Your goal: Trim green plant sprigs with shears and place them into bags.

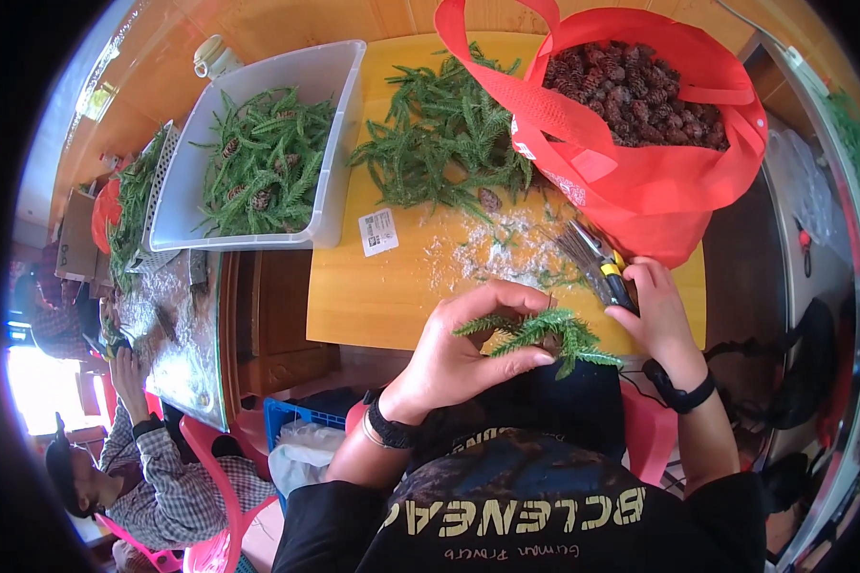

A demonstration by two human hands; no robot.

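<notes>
My left hand (478, 336) is closed around a small green artificial pine sprig (562, 336), pinched between thumb and fingers above my lap. My right hand (657, 310) has its thumb and fingers around the black and yellow handles of a pair of pliers (610, 272), which lie at the table's right side. Under the pliers is a bundle of thin dark wires (579, 250). A heap of green pine sprigs (444, 138) covers the far part of the yellow table (373, 301), with a loose pine cone (489, 200) at its near edge.
A translucent bin (330, 205) of sprigs with pine cones stands at left. A red bag (678, 196) full of pine cones (631, 95) stands at right. White flakes (497, 253) and a white label (377, 232) lie on the table. Another person (172, 487) works at far left.
</notes>
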